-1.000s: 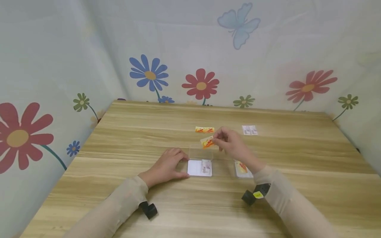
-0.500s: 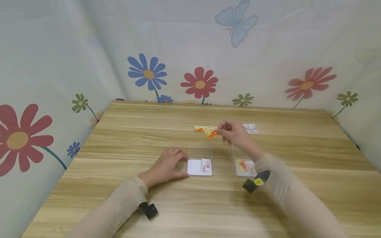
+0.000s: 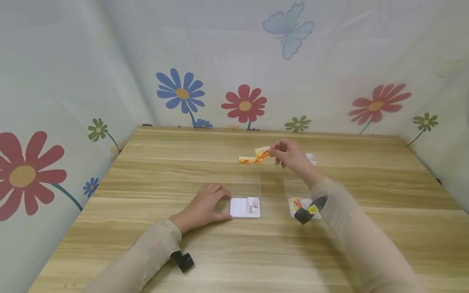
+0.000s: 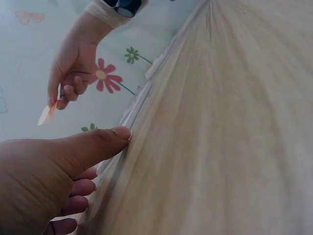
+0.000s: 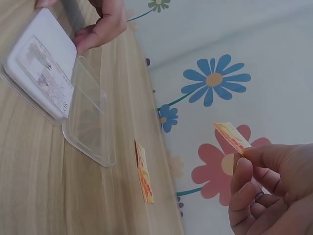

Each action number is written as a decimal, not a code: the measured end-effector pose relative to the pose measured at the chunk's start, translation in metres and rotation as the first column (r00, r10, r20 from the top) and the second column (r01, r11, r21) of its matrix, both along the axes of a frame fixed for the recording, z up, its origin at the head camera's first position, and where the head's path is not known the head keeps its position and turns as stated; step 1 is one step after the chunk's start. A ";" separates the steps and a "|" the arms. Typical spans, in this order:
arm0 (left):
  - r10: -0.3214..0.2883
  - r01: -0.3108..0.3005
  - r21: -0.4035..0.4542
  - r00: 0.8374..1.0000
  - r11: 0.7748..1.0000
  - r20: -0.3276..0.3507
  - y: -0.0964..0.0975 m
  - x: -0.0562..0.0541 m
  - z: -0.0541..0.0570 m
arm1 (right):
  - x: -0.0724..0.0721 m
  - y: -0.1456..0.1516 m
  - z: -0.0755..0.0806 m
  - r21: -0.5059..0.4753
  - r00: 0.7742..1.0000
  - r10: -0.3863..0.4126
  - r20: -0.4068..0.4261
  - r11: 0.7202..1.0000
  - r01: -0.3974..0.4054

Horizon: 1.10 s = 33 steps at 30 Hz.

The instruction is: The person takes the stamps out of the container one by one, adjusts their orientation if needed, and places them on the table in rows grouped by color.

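Right hand [image 3: 291, 156] pinches orange stamp [image 3: 262, 153] above tabletop [image 3: 220, 260], near unboxed orange pair [image 3: 250, 160]. Left hand [image 3: 205, 203], fingers relaxed, touches plastic box [image 3: 238, 208]. Box looks half filled: pale stamp [image 3: 252, 205] in, left half bare.

I can read only a number 80 [image 5: 64, 105] (lying sideways to me) on the pale stamp [image 5: 45, 73] in the white case [image 5: 57, 35].

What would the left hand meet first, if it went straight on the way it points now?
The left hand would probably meet the nearest open case first; they seem to touch, but depth is unclear.
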<state>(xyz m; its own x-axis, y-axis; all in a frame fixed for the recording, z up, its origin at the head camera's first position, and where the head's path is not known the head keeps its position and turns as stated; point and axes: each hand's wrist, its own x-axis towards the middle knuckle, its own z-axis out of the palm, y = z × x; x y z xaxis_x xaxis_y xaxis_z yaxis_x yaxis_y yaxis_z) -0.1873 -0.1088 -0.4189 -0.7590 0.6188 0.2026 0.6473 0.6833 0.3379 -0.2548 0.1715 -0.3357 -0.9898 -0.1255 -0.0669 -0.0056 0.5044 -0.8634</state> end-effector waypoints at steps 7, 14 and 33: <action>-0.004 0.004 0.014 1.000 1.000 -0.003 -0.001 0.000 -0.001 | -0.008 0.001 0.000 -0.032 1.000 -0.010 -0.001 0.999 0.010; -0.003 0.004 0.020 1.000 1.000 -0.010 -0.002 -0.001 -0.003 | -0.014 0.004 -0.004 -0.047 0.999 -0.038 0.031 0.998 0.040; 0.001 -0.001 0.006 1.000 1.000 0.007 0.000 0.000 0.003 | -0.036 0.019 -0.021 -0.032 0.990 -0.102 0.093 0.994 0.105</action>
<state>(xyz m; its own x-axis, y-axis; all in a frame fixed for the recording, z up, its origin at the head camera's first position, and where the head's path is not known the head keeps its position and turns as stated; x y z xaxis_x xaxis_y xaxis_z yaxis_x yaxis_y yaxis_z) -0.1874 -0.1092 -0.4161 -0.7609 0.6171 0.2006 0.6442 0.6817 0.3467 -0.2908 0.1908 -0.3564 -0.9876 -0.0265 -0.1548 0.1248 0.4657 -0.8761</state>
